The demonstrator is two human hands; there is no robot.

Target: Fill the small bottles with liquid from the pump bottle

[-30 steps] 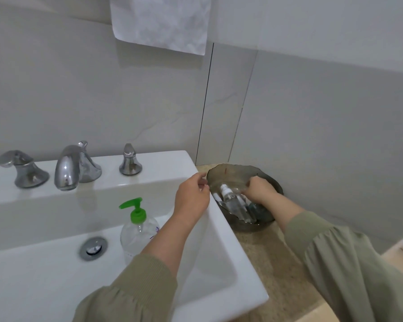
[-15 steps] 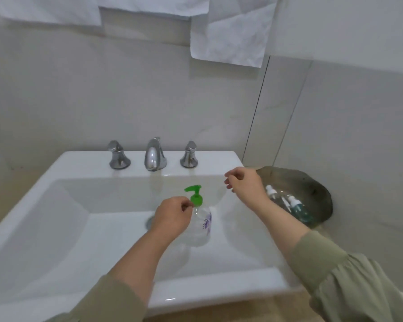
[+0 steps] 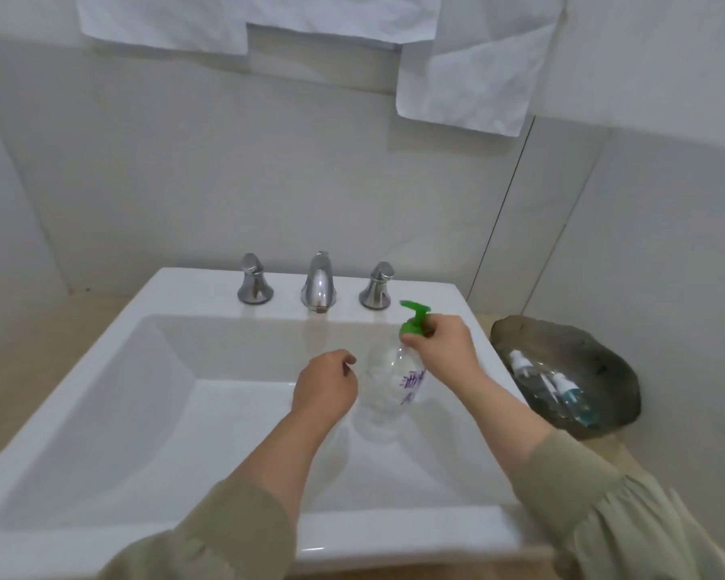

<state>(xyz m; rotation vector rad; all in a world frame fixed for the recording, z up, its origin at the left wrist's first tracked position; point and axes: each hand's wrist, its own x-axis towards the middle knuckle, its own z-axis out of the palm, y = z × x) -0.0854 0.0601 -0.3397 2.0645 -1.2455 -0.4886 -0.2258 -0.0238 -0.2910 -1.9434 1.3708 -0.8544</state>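
A clear pump bottle (image 3: 388, 385) with a green pump head (image 3: 413, 318) and purple print stands tilted in the white sink (image 3: 394, 533). My right hand (image 3: 444, 349) grips the green collar at its neck. Just left of the bottle body is my left hand (image 3: 325, 391), fingers curled, with nothing visible in it. I cannot tell whether it touches the bottle. Two small spray bottles, one clear (image 3: 528, 374) and one with bluish liquid (image 3: 572, 397), lie in a dark bowl (image 3: 603, 353) on the counter to the right of the sink.
A chrome faucet (image 3: 319, 282) with two handles (image 3: 254, 282) (image 3: 377, 286) stands on the sink's back ledge. White towels (image 3: 469, 69) hang on the wall above. A beige counter (image 3: 603, 450) surrounds the sink, and a tiled wall closes the right side behind the bowl.
My right hand came from the bowl to the pump bottle and took hold of its green collar. My left hand let go of the bottle's neck and dropped beside it. The view swung left.
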